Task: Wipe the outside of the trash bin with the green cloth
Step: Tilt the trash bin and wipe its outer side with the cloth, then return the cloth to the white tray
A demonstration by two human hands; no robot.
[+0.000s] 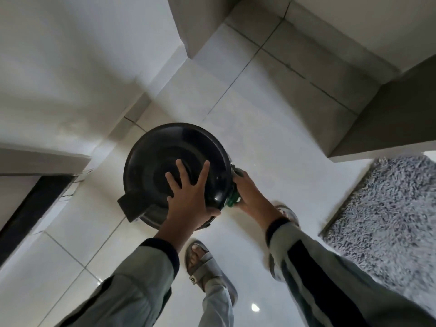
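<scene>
A round black trash bin (155, 161) with a glossy lid stands on the pale tiled floor, seen from above. My left hand (188, 192) lies flat on the lid with its fingers spread and the thumb hooked over the near rim. My right hand (247, 192) is at the bin's right side, pressing the green cloth (232, 201) against the outer wall. Only a small green fold of the cloth shows between the hand and the bin. The lower part of the bin is hidden under the lid.
A grey shaggy mat (387, 208) lies on the floor to the right. White walls and a grey pillar (188, 27) surround the bin on the left and at the back. My feet in grey sandals (203, 265) stand just in front of the bin.
</scene>
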